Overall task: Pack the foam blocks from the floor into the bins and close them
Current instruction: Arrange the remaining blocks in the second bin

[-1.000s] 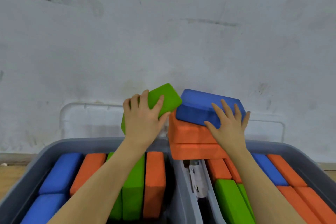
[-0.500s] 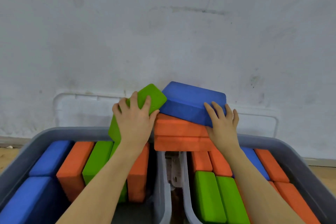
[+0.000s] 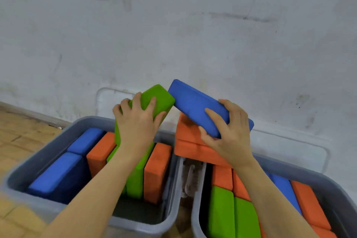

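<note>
Two grey bins stand side by side, the left bin (image 3: pixel 48 156) and the right bin (image 3: pixel 328 183), both holding blue, orange and green foam blocks on edge. My left hand (image 3: pixel 137 123) grips a green block (image 3: pixel 154 100) tilted above the left bin's far end. My right hand (image 3: pixel 229 133) grips a blue block (image 3: pixel 195 106), tilted and lifted off two stacked orange blocks (image 3: pixel 187 141) that rest across the bins' far inner rims. The green and blue blocks touch at their upper corners.
Two clear lids lean against the white wall behind the bins, the left lid (image 3: pixel 108 100) and the right lid (image 3: pixel 289 147). Wooden floor (image 3: pixel 21 131) shows at left. A latch (image 3: pixel 190 176) sits in the gap between the bins.
My right hand has closed round the blue block and tipped it up off the orange stack. The left hand has lifted the green block slightly. The view has shifted right and tilted.
</note>
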Demonstrator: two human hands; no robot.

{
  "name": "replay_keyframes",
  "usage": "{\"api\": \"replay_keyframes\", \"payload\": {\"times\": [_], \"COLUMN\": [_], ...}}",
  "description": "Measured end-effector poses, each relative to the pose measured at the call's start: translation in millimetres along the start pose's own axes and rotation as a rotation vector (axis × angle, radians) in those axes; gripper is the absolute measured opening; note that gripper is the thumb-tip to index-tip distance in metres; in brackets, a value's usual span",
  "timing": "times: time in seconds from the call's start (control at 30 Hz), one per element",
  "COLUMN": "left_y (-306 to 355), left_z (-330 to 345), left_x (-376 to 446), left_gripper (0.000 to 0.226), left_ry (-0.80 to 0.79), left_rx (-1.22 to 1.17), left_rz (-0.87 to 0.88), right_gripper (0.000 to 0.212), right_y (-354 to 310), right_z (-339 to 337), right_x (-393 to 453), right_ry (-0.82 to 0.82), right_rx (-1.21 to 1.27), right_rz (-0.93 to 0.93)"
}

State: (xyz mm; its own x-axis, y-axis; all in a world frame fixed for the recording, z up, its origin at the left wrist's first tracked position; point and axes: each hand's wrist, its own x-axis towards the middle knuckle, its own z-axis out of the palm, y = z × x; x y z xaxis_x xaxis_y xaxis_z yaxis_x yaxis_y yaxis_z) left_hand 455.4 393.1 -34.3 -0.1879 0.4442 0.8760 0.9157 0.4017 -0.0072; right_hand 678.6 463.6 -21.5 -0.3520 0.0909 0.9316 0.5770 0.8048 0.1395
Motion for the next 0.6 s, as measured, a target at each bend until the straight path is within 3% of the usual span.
{"api": "replay_keyframes", "payload": {"times": [0.2, 0.37, 0.6], "left_y": [-57.8, -127.0, -194.1], "left_z": [-18.8, -15.3, 12.6], "left_x": [7.6, 0.5, -11.3], "left_gripper": [0.046, 0.048, 0.047], "left_ry": [0.034, 0.023, -0.203], "left_rx": [-0.059, -0.139, -0.190], "left_rz": [-0.030, -0.080, -0.187], "right_gripper": [0.031, 0.035, 0.035], "right_y": [-68.0, -132.0, -201.9], "right_z": [17.8, 52.3, 126.4], "right_x": [36.8, 61.8, 82.3], "right_ry": [0.018, 0.015, -0.294], "right_rx": [-0.068, -0.118, -0.178], "right_rz": [-0.136, -0.071, 0.119]}}
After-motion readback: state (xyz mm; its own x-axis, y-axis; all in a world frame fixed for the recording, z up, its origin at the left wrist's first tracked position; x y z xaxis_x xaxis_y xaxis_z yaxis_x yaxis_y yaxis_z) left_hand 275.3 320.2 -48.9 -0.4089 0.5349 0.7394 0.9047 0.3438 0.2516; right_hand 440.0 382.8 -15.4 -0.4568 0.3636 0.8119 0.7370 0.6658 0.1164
